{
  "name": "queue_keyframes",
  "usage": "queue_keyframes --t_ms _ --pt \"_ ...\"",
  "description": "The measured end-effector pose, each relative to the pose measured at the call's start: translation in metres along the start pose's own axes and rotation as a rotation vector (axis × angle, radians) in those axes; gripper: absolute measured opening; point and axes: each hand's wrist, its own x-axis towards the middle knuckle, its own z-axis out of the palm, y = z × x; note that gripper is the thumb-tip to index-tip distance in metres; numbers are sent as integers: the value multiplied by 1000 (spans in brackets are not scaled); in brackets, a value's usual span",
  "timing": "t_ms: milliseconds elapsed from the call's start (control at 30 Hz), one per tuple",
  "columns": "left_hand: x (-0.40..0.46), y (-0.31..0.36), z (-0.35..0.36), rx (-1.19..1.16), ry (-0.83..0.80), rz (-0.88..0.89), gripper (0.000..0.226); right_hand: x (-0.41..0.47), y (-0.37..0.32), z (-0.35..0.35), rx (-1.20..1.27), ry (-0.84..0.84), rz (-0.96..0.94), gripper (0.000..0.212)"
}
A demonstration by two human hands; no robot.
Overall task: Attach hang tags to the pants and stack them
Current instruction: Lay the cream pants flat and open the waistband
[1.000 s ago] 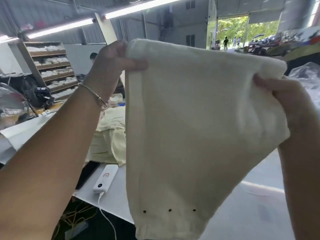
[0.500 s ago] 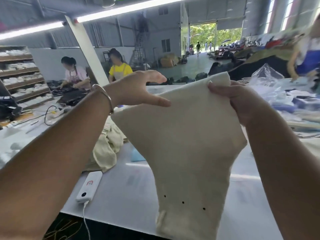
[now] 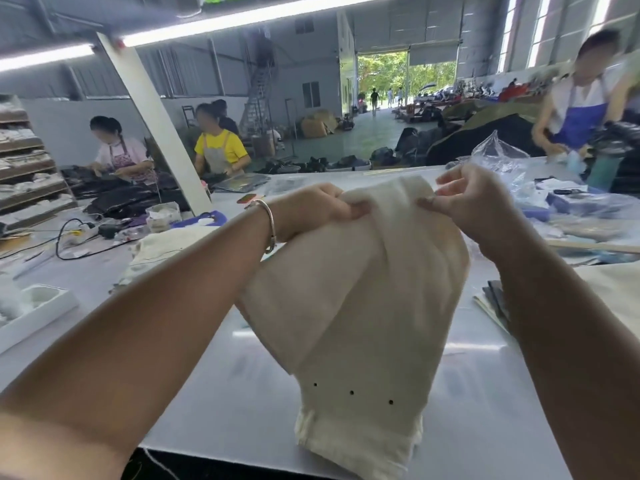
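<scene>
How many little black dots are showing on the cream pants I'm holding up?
3, in a slanted row near the lower end of the cream pants: left, middle, right. Folds may hide more.

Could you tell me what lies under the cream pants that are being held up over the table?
Under the cream pants, gripped by the left hand and the right hand, bare white table shows around the hanging fabric. Whatever lies directly beneath or behind the cloth is covered.
</scene>
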Motion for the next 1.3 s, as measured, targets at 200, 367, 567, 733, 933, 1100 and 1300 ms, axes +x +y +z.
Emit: queue_keyframes --t_ms 200,367,567,733,933,1100,1300 --pt "27 53 37 -396 93 8 39 -35 4 -5 -158 160 -348 54" --pt "39 93 62 -620 60 177 49 -35 13 -36 -138 310 -399 56" --pt "28 52 8 -702 242 177 54 -35 30 -12 -361 299 -467 54" --pt "4 -91 -35 -589 452 -33 31 -66 103 70 -585 52 -331 54" --pt "-37 -331 -11 -159 315 -756 37 -163 231 179 -882 -737 103 58" --pt "-38 -405 -12 -4 185 -801 42 -166 252 204 -940 -730 115 61" --pt "-34 -445 -43 25 273 -760 18 -152 242 234 -955 -757 80 61"
